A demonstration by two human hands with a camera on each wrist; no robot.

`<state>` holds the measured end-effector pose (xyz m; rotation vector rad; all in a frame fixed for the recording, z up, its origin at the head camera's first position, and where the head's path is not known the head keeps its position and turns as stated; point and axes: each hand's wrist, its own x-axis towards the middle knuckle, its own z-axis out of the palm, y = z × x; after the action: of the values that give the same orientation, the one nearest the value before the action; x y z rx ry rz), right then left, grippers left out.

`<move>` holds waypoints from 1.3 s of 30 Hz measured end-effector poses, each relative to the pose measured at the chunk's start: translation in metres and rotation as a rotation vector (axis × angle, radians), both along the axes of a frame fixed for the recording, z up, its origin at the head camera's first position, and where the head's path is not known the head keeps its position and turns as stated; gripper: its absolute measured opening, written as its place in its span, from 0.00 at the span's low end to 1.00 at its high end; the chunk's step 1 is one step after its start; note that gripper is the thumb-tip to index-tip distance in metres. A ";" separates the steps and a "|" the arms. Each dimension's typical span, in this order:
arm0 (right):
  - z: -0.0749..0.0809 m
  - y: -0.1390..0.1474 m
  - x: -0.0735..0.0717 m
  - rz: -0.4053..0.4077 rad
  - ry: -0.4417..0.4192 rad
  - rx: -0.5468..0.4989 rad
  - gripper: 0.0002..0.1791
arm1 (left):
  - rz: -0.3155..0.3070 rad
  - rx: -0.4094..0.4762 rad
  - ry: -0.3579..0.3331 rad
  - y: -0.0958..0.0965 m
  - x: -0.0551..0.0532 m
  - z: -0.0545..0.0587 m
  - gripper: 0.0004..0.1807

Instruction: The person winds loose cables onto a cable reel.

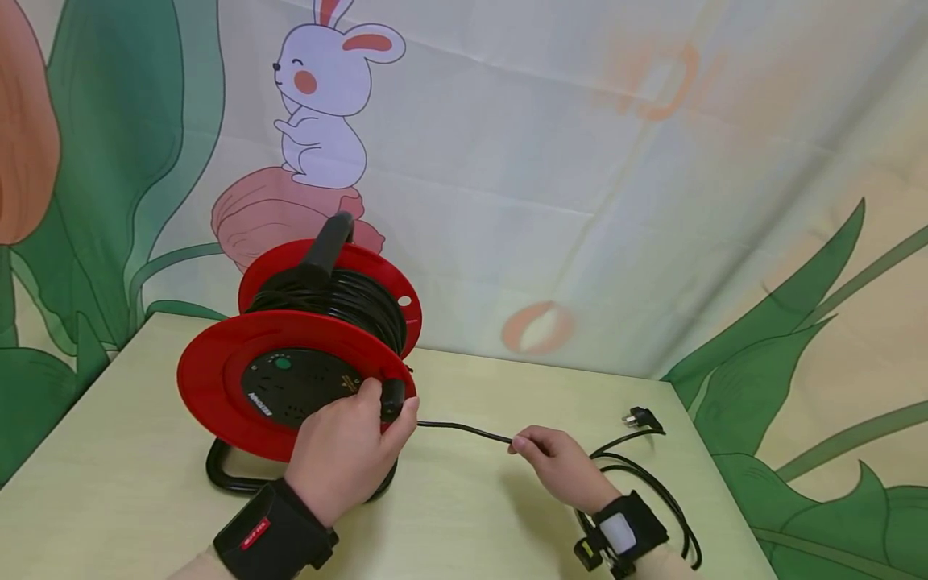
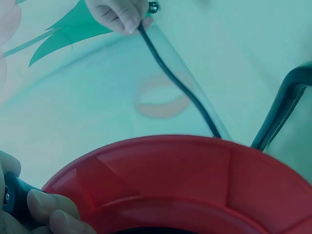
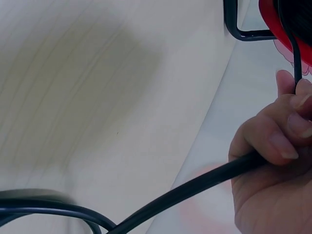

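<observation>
A red cable reel [image 1: 210, 379] with black cable [image 1: 362, 302] wound between its discs stands on the table's left side. My left hand [image 1: 341, 451] grips the black crank knob [image 1: 392, 399] at the front disc's right edge; in the left wrist view its fingers [image 2: 48, 207] curl round that knob. From the reel a loose length of cable [image 1: 464, 427] runs right to my right hand [image 1: 561, 467], which holds it between thumb and curled fingers. In the right wrist view the cable [image 3: 195, 187] passes through the right hand [image 3: 278, 146] and on toward the reel.
Loops of slack cable [image 1: 670, 503] lie on the table [image 1: 464, 515] right of my right hand, ending in a plug [image 1: 641, 419]. The reel has a black carrying handle [image 1: 329, 246] on top and a black tube foot [image 1: 232, 479]. A printed curtain [image 1: 493, 161] hangs behind the table.
</observation>
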<state>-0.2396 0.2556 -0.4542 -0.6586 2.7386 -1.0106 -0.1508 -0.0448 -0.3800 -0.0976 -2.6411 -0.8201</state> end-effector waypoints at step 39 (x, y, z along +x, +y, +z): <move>-0.015 -0.051 -0.006 0.115 0.016 0.001 0.14 | -0.005 -0.056 -0.195 0.008 0.004 -0.053 0.21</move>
<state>-0.2456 0.2042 -0.4692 -0.8164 2.6791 -0.9830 -0.1468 -0.0369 -0.4329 -0.0413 -2.8479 -0.7938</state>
